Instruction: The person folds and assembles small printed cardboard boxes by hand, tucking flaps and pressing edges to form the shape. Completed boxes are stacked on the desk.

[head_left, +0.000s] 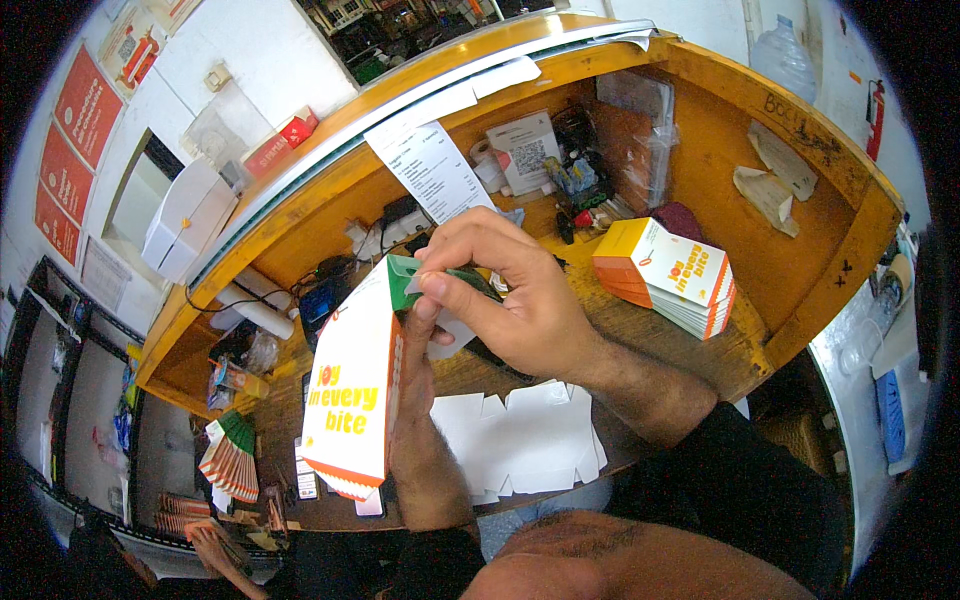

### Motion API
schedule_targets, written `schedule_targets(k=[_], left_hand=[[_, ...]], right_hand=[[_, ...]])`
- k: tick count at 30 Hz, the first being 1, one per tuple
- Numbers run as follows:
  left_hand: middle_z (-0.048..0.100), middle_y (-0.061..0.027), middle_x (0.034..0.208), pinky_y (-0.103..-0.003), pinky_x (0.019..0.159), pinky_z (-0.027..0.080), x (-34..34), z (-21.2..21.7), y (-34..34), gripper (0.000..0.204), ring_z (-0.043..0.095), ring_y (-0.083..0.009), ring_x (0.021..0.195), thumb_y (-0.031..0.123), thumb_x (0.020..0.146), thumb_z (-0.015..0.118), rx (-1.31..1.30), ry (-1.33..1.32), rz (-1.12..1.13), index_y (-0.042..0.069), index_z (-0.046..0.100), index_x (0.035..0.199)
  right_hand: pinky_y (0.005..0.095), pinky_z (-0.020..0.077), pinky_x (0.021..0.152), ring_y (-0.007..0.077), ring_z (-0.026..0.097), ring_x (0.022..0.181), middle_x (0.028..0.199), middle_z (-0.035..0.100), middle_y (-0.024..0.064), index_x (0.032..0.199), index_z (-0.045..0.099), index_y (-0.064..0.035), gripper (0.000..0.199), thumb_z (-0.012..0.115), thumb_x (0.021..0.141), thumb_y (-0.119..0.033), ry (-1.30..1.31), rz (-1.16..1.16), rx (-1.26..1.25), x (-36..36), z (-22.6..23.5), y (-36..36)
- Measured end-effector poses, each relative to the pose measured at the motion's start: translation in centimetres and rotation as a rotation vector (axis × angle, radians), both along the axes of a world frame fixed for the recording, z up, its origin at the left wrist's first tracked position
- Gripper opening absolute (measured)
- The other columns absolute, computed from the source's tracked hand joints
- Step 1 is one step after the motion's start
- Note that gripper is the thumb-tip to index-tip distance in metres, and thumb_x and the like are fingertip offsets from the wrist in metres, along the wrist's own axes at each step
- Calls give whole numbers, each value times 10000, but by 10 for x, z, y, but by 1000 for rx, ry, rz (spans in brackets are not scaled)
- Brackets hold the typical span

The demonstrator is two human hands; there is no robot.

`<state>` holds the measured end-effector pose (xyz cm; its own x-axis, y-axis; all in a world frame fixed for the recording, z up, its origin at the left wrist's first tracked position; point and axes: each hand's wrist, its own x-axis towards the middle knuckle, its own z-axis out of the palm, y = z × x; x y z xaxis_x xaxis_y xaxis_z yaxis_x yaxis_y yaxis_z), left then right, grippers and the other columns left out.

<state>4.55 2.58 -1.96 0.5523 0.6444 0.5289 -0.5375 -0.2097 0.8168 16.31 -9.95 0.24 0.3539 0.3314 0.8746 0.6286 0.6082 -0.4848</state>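
Observation:
A white paper food carton [345,385] with orange and yellow print stands tilted in front of me. Its serrated lower edge shows several layers, as of nested cartons. My left hand [415,375] is closed round its right side, partly hidden behind it. At the top, my right hand [515,290] pinches the carton's green flap [402,280] between thumb and fingers. Flat white carton blanks [520,440] lie on the wooden desk [420,510] below my wrists. Right of my right hand rests a nested stack of similar cartons [665,275].
Another carton stack [230,457] lies at the left, near a co-worker's hand [212,548] holding orange cartons. A raised wooden counter [690,60] curves round the far side. Receipts [420,170], cables and a code card [522,152] crowd the desk's back.

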Motion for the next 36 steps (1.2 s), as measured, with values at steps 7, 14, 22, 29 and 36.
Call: schedule_targets(k=[7,14,22,29,36], left_hand=[[795,-160,1059,-257,602,625,-13,8,-14,379,751,-137,758,96,979,852,84,46,41,-47,700,1296],[745,-184,1223,-327,784,606,-7,8,-20,543,740,-206,966,162,1010,825,93,-73,215,-39,579,1450],[680,-185,1384,-460,1082,530,-12,-26,5,574,659,-296,1265,276,1075,747,311,115,526,3,528,1530],[667,-133,1434,-472,1128,540,-3,-25,7,518,664,-262,1270,307,1132,672,405,-40,677,42,540,1557],[604,-144,1504,-465,1166,525,-18,-24,6,730,630,-265,1333,333,1034,796,174,-221,347,50,452,1612]], right_hand=[[408,561,982,283,718,1109,1115,696,144,1072,754,-28,93,793,1001,-76,-47,5,-1,0,4,-8],[392,582,967,282,729,1119,1134,704,145,1069,772,-32,92,801,982,-42,-105,-2,3,4,6,-11],[398,602,960,329,734,1169,1201,720,162,1134,789,-69,230,822,917,-2,-231,-151,-4,-5,8,-18],[463,591,986,356,716,1213,1259,693,159,1170,788,-91,279,864,903,-64,-370,-181,47,-11,11,-23],[398,539,980,278,655,1101,1166,621,120,1162,795,-110,263,900,931,-179,-185,150,56,-9,10,-20]])
